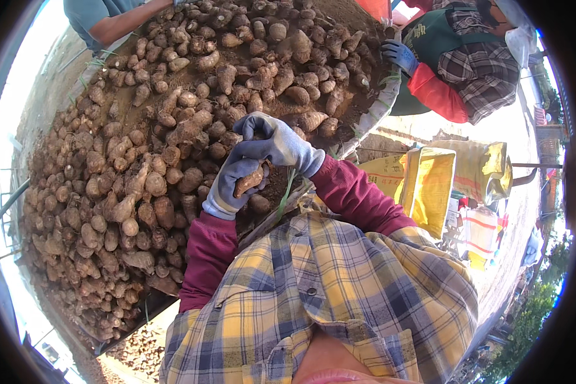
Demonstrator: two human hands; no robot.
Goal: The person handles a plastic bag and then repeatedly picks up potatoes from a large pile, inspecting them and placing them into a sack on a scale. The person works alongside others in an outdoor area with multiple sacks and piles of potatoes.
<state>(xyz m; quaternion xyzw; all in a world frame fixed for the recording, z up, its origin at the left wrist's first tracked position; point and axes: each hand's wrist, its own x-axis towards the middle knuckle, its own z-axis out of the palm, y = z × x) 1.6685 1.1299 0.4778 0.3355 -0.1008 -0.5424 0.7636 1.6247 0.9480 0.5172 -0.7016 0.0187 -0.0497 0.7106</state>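
Observation:
A brown taro corm (249, 181) lies in my left hand (233, 180), which wears a grey-blue work glove and has its fingers curled around the corm. My right hand (281, 141), in a matching glove, meets the left at the top of the corm, its fingers bent. Whether anything sits between the right fingers cannot be told. Both hands are above the near edge of a large heap of soil-covered taro corms (158, 187), which spreads to the left and away from me.
A co-worker's gloved hand (400, 56) rests at the heap's right edge; another co-worker's arm (129, 21) reaches in at upper left. Yellow woven sacks (429, 187) stand at right. A pale fabric rim (377, 108) borders the heap. More corms (141, 353) lie below the platform.

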